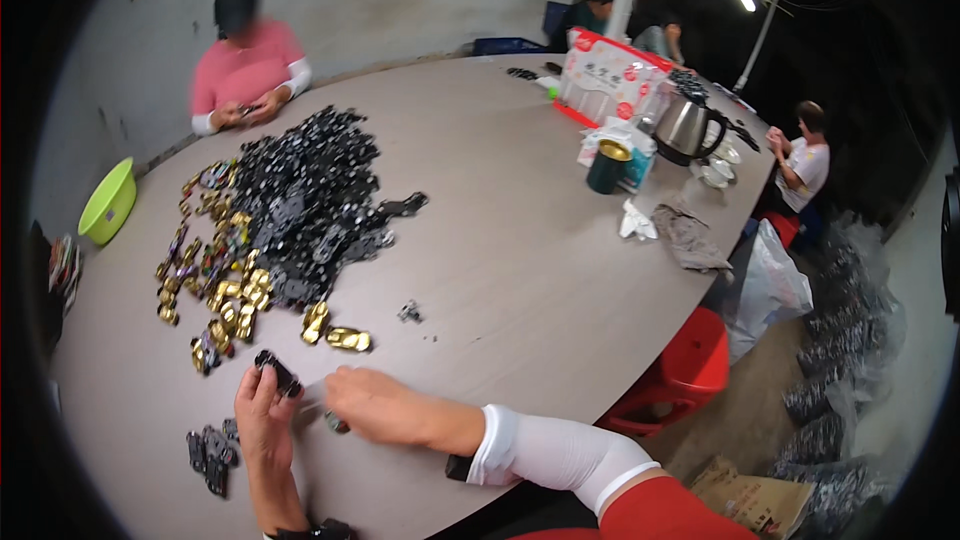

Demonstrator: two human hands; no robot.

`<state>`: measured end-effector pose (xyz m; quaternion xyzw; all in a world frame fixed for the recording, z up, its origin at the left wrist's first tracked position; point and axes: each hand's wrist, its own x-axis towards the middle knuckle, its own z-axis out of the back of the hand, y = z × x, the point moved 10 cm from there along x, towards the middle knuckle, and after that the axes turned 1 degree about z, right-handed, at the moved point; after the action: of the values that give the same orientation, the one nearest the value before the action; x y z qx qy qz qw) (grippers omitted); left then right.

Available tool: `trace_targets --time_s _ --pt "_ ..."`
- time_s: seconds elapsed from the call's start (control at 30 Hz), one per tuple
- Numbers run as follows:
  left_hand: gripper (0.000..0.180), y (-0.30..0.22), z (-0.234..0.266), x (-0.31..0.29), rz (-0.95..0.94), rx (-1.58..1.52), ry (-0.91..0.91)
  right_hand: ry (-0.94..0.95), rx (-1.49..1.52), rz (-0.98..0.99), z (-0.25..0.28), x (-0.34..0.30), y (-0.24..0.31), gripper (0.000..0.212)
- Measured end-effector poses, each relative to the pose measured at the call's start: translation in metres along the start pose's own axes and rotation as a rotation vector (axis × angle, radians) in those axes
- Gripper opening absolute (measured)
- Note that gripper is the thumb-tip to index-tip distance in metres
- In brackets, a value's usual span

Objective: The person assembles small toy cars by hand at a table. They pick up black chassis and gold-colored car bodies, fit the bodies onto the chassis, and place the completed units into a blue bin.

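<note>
At the near edge of the counter (520,270) the left hand (264,410) is standing upright with its fingers closing around a small black part (277,373), which it is holding just above the surface. The right hand (372,405) is lying knuckles-up just beside it, fingers curling down onto the counter over something small and dark (336,424); whether they are actually pinching it I cannot tell. Just left of the left wrist a small cluster of black pieces (212,452) is sitting by the near edge, which looks like the handled lot so far, and it is slight. Beyond the hands a few gold pieces (335,332) are lying loose, and one stray black bit (409,312) is sitting alone toward the middle. Farther out, a band of gold parts (215,280) is running along the left side of a large black heap (305,200), which is covering much of the counter's left half. Judging by that heap against the small cluster, most of the work is seeming to remain. At the far left edge another person in pink (245,70) is working over their own hands, a green bowl (108,202) is sitting off the left side, and a kettle (686,128), a dark cup (608,166) and a red-and-white box (610,75) are standing near the far right edge.
</note>
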<state>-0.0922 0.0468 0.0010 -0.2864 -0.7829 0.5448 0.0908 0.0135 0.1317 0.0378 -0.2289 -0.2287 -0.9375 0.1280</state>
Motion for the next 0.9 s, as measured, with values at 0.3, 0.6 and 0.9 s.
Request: trace_targets --time_s 0.3,0.6,0.9 --pt "0.016 0.010 -0.013 0.008 0.040 0.007 0.069 -0.201 0.209 -0.328 0.055 0.000 -0.041 0.029" --pt "0.015 0.013 -0.012 0.003 0.047 -0.005 0.036 -0.167 -0.018 -0.272 0.056 0.008 -0.026 0.033" --pt "0.017 0.011 -0.014 0.006 0.028 -0.035 0.054 -0.389 0.409 -0.410 0.061 0.000 -0.047 0.047"
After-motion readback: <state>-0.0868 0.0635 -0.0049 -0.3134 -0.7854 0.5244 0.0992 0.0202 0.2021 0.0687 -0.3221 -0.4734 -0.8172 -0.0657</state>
